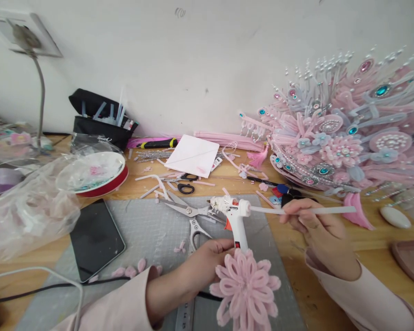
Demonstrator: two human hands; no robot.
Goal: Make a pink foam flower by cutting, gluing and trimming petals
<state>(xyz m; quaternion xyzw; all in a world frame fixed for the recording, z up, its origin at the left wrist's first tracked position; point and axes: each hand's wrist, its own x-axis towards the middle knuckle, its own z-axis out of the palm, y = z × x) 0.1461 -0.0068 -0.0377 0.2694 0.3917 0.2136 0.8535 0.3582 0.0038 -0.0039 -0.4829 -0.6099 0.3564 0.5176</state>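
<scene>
My left hand [209,259] is closed around the lower handle of a white glue gun [237,225] with an orange trigger. A pink pipe-cleaner flower [246,289] with looped petals is right in front of that hand, hiding some of its fingers; whether they hold its stem too I cannot tell. Between the fingertips of my right hand [319,225] is a long whitish glue stick [338,210], its far end at the back of the glue gun. White-handled scissors [189,211] lie open on the grey cutting mat [141,220], just left of the gun's nozzle.
A large pink jewelled headdress [341,133] stands at the right. On the left are a black tablet [98,241], a red-rimmed dish [120,177], plastic bags [31,216] and a black pouch [100,131]. Cables cross the front left. Offcuts surround a white card [192,154].
</scene>
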